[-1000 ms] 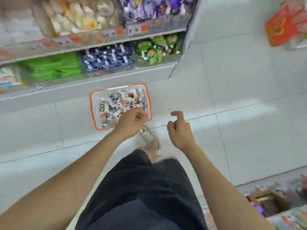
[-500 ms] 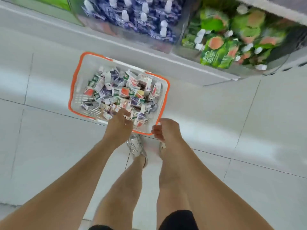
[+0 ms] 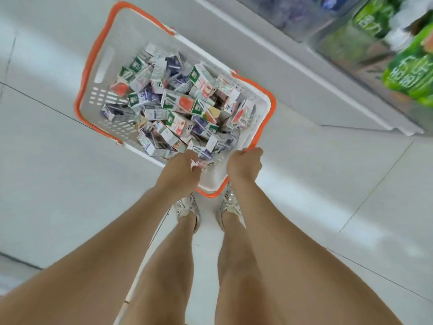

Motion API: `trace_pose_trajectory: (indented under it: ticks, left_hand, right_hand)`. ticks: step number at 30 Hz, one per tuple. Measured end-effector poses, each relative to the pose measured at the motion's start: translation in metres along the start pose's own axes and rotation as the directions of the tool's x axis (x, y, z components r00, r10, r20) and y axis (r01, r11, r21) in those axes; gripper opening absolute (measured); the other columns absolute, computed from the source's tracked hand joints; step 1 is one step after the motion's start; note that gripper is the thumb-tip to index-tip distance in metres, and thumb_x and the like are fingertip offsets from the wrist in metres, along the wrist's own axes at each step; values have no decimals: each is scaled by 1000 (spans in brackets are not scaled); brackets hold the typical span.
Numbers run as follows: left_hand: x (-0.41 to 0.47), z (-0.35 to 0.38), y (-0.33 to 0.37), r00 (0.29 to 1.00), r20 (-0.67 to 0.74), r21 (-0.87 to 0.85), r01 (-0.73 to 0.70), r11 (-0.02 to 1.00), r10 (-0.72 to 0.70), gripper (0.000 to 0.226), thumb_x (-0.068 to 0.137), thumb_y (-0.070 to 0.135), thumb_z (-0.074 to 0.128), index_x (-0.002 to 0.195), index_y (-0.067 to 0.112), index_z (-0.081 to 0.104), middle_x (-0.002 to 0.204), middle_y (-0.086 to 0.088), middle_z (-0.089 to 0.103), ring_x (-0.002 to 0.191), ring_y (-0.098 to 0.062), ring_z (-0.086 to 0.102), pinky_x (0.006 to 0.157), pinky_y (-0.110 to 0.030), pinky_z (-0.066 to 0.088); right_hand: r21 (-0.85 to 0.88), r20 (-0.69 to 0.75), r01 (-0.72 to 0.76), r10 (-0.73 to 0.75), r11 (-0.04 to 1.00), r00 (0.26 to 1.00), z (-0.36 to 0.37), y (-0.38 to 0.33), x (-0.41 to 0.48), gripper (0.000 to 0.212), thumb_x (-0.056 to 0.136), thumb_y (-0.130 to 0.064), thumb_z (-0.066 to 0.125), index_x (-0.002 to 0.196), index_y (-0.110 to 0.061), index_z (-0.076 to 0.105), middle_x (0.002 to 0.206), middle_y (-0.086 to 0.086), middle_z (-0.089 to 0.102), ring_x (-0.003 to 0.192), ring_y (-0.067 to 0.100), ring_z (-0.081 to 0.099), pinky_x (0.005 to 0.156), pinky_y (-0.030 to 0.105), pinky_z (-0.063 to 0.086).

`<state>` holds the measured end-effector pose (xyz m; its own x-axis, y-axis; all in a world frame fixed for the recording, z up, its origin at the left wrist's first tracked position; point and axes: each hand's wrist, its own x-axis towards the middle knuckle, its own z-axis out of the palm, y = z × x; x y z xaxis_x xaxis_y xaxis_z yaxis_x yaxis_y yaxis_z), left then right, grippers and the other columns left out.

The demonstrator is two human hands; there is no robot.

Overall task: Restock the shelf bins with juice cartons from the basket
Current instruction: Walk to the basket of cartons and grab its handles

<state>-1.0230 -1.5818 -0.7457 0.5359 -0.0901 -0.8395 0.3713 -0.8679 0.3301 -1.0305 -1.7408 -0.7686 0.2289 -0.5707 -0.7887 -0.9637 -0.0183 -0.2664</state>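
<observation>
The basket (image 3: 82, 90) sat on the floor (image 3: 46, 184), cartons (image 3: 178, 103) heaped loose inside. My right hand (image 3: 244, 164) clenched its orange rim; my left hand (image 3: 180, 171) pinched a carton (image 3: 195, 163) at the near end. Small, light, stiff boxes, I judged, best gripped across flat sides.

A pair of pale sneakers (image 3: 185, 208) stands on a floor (image 3: 46, 172) of large glossy white tiles, with dark grout lines running slantwise to either side of the sneakers. Well beyond the sneakers and to their right lie bright green drink pouches (image 3: 407, 73). Left of those, farther from the sneakers, are blurred purple packs (image 3: 302, 12).
</observation>
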Motion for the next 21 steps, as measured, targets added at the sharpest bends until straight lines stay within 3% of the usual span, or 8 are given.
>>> trace_pose_trajectory:
  ticks: [3, 6, 9, 11, 13, 16, 19, 21]
  left_hand:
    - [-17, -32, 2, 997, -75, -72, 14, 997, -20, 37, 94, 17, 45, 127, 15, 61, 132, -8, 63, 113, -28, 63, 92, -44, 55]
    - [-27, -69, -4, 984, -171, -123, 28, 992, -49, 37, 96, 12, 47, 128, 13, 64, 133, -9, 62, 115, -27, 61, 93, -38, 51]
    - [-16, -110, -19, 960, -268, -180, 32, 983, -80, 38, 98, 14, 48, 134, 13, 61, 135, -8, 61, 122, -26, 58, 97, -36, 48]
    - [6, -134, -37, 947, -275, -239, 98, 966, -164, 47, 101, 17, 51, 147, 13, 50, 145, -11, 56, 119, -28, 60, 97, -37, 48]
    - [38, -154, -58, 935, -257, -282, 170, 944, -245, 57, 98, 17, 53, 153, 10, 41, 147, -15, 53, 122, -35, 60, 99, -46, 53]
    - [89, -172, -91, 884, -350, -315, 201, 928, -310, 59, 89, 11, 52, 147, 7, 41, 148, -14, 48, 128, -39, 53, 100, -55, 52]
    - [128, -182, -120, 806, -519, -249, 176, 952, -285, 71, 91, 13, 58, 157, 10, 32, 165, -12, 30, 151, -37, 29, 121, -52, 31]
    - [139, -193, -127, 767, -589, -168, 191, 967, -254, 73, 92, 9, 57, 160, 16, 30, 165, -6, 31, 155, -33, 22, 122, -49, 22]
  right_hand:
    - [120, 99, 146, -158, 982, 982, -1, -22, -52, 15, 100, -9, 43, 112, -16, 49, 85, 4, 70, 73, 20, 68, 51, 27, 51]
    - [293, 305, 56, -149, 955, 941, 17, -49, -83, 31, 95, -7, 43, 112, -31, 53, 87, 1, 78, 78, 19, 71, 64, 42, 59]
    - [268, 453, 22, -146, 963, 879, 50, -79, -92, 31, 98, -16, 47, 120, -37, 55, 91, -3, 78, 85, 22, 67, 70, 39, 53]
    - [251, 517, 28, -159, 968, 841, 75, -95, -91, 32, 102, -20, 48, 131, -33, 53, 88, -4, 77, 90, 24, 71, 83, 47, 59]
    - [267, 538, 16, -163, 964, 827, 103, -108, -82, 28, 104, -21, 48, 131, -30, 52, 89, -1, 78, 96, 28, 76, 94, 52, 61]
    - [244, 494, 60, -177, 968, 851, 147, -114, -65, 25, 105, -27, 51, 130, -33, 53, 96, -1, 80, 89, 25, 77, 92, 59, 60]
    - [242, 411, 92, -188, 966, 892, 183, -113, -51, 20, 107, -22, 51, 125, -30, 54, 92, 0, 80, 82, 20, 79, 89, 60, 60]
    - [202, 371, 120, -189, 972, 909, 195, -114, -46, 16, 108, -19, 51, 121, -29, 53, 89, -1, 80, 79, 20, 79, 87, 61, 61]
